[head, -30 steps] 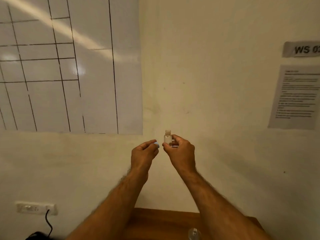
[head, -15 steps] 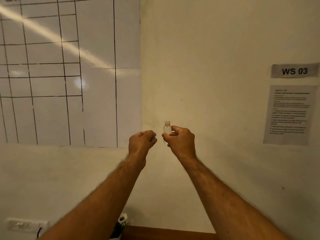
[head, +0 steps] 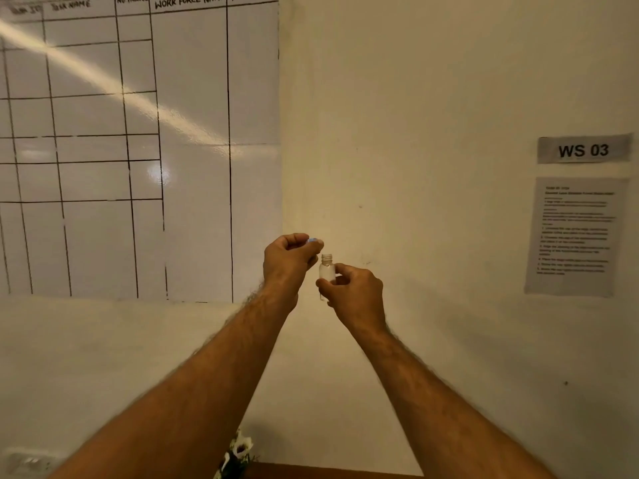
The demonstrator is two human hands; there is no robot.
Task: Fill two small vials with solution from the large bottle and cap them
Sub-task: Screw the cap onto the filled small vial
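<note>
Small clear vial (head: 326,273), uncapped, threaded neck exposed, upright. Held up in front of the wall (head: 415,133), level with the bottom edge of the whiteboard (head: 138,150) and just right of it. Liquid level: cannot tell, glass too small and washed out.

Right hand (head: 356,292): fingers and thumb curled round the vial's lower body, covering its right side and base. Left hand (head: 288,261): pinching a small pale cap (head: 314,240) between the fingertips, cap just above and left of the vial's mouth, not touching it. Both forearms raised from the bottom of the frame.

Right of the vial, well apart: grey "WS 03" label (head: 584,150), printed sheet (head: 575,236) directly below it, text unreadable. Below the vial, at the bottom edge: strip of wooden table (head: 328,473), white flowers (head: 238,451) at its left end. Far lower left of the vial: blurred wall socket (head: 31,463).
</note>
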